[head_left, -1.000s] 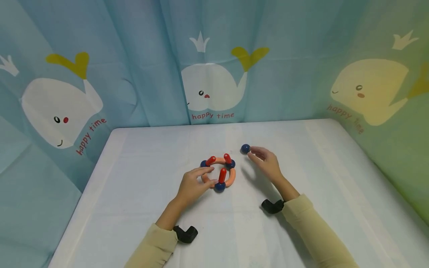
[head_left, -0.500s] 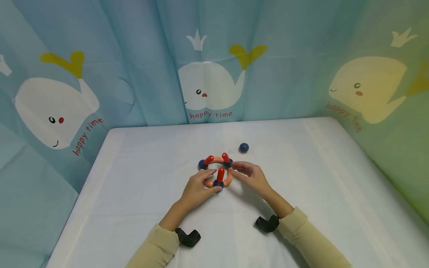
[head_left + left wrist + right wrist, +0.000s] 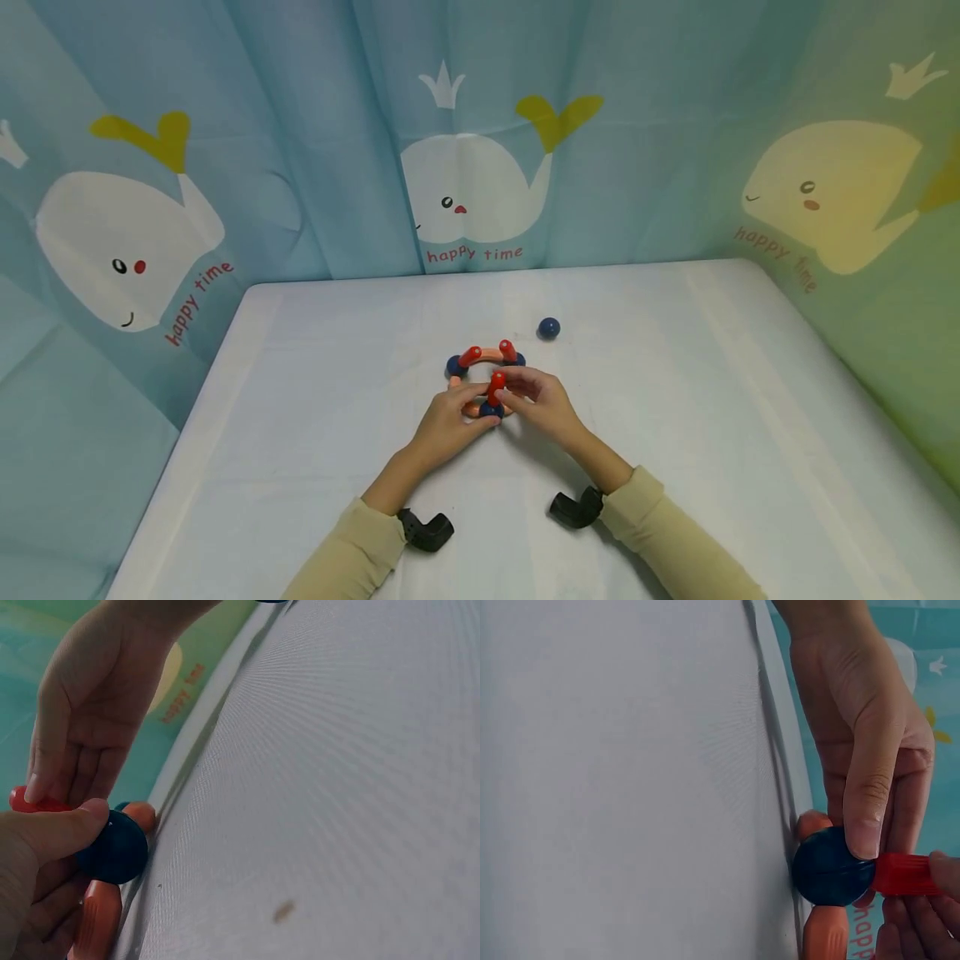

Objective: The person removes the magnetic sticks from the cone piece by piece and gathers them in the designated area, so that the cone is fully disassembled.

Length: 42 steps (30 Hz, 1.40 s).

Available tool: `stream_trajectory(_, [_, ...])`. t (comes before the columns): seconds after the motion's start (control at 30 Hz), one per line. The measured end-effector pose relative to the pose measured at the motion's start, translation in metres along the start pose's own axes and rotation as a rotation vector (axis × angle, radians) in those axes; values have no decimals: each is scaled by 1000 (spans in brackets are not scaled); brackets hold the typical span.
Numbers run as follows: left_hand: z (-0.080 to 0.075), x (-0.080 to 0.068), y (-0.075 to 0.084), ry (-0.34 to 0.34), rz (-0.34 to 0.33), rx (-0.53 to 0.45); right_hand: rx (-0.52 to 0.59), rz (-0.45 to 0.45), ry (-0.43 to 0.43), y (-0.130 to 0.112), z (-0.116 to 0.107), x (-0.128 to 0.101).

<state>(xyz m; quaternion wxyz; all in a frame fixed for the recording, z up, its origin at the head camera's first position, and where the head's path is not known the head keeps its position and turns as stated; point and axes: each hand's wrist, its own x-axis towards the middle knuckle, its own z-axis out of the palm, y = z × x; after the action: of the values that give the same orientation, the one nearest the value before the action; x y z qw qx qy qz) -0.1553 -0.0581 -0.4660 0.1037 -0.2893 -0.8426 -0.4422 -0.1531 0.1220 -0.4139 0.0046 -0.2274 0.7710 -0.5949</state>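
A ring of curved orange rods (image 3: 491,356), joined by dark blue balls, lies on the table, with three red sticks standing up from it. My left hand (image 3: 447,425) holds the ring's front ball (image 3: 831,866), thumb on its near side and fingers behind. Above that ball, my right hand (image 3: 546,410) pinches the front red stick (image 3: 907,874) between thumb and fingers. The other two red sticks, left (image 3: 470,357) and right (image 3: 507,350), rise from balls at the ring's far side. My right hand hides part of the ring's right side.
A loose dark blue ball (image 3: 549,328) rests on the white-covered table (image 3: 337,358), beyond the ring and to its right. Behind the table hangs a blue-green curtain (image 3: 322,167) with whale prints. Black wrist devices sit at the left (image 3: 426,531) and right (image 3: 577,508) cuffs.
My right hand has come away from the loose blue ball, moved toward me and left, and now grips the front red stick. My left hand has shifted slightly right, onto the front ball.
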Motion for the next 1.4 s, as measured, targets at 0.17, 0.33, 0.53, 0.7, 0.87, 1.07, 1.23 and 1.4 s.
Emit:
stream_trajectory(0.17, [0, 0, 0, -10, -27, 9, -32, 38, 24, -5, 1, 0])
stream_trajectory(0.33, [-1, 2, 0, -26, -40, 2, -38, 17, 35, -5, 1, 0])
stream_trajectory(0.53, [-1, 4, 1, -35, -51, 27, -43, -1, 49, -5, 2, -1])
stream_trajectory(0.7, [-1, 4, 2, -36, -55, 49, -27, 8, 58, -3, 3, -3])
stream_trajectory(0.87, [0, 3, 2, -34, -54, 55, 43, -54, 141, 12, 0, -1])
stream_trajectory(1.07, [-1, 2, 1, -25, -58, 23, 100, -59, 182, 25, -5, 4])
stream_trajectory(1.23, [0, 3, 1, -29, -65, 9, 43, -11, 147, 31, -15, 4])
stream_trajectory(1.4, [0, 2, 2, -38, -74, 11, -17, 85, 171, 39, -33, 2])
